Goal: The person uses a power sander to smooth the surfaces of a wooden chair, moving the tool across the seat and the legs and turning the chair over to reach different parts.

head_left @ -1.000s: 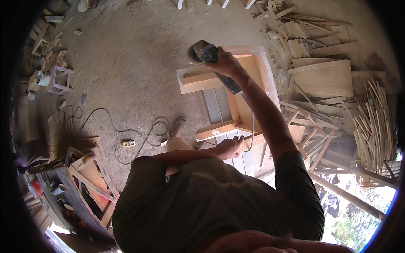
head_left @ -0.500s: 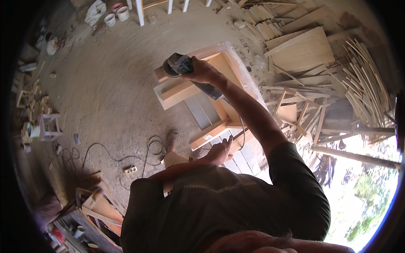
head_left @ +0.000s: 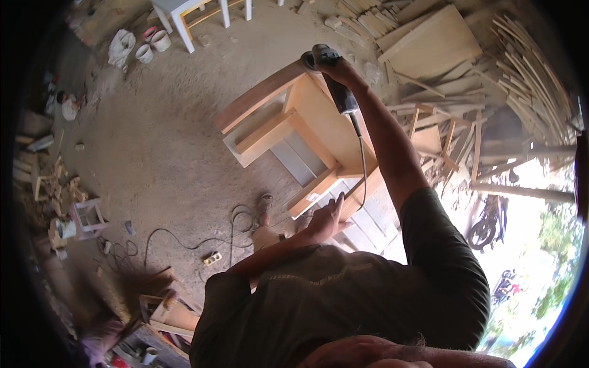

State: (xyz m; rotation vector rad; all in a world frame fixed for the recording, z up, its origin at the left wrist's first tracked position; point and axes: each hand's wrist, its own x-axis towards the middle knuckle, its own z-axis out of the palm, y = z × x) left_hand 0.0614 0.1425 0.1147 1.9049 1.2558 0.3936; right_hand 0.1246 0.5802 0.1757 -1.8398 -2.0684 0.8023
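My right hand [head_left: 345, 75] is wrapped round a dark angle grinder [head_left: 342, 98]. The grinder's round head is at the far right corner of a pale wooden furniture frame [head_left: 310, 147], by the end of its long reddish far rail [head_left: 261, 97]; whether the disc touches the wood I cannot tell. Nearer to me, my left hand [head_left: 326, 222] lies with fingers stretched out on or beside the frame's near rail. A cable [head_left: 363, 165] runs from the grinder down past my left hand. Beneath the frame shows a grey slatted surface [head_left: 368, 224].
On the left floor a black cord [head_left: 178, 232] lies in loops near a socket block [head_left: 212, 258]. A small stool [head_left: 89, 218] stands farther left. White buckets [head_left: 161, 41] and a white table [head_left: 178, 15] are at the back. Stacked boards [head_left: 435, 43] and wood strips fill the right.
The grinder in my right hand has moved from the far rail's left part to its right end. The view has shifted a little. My left hand stays at the near rail.
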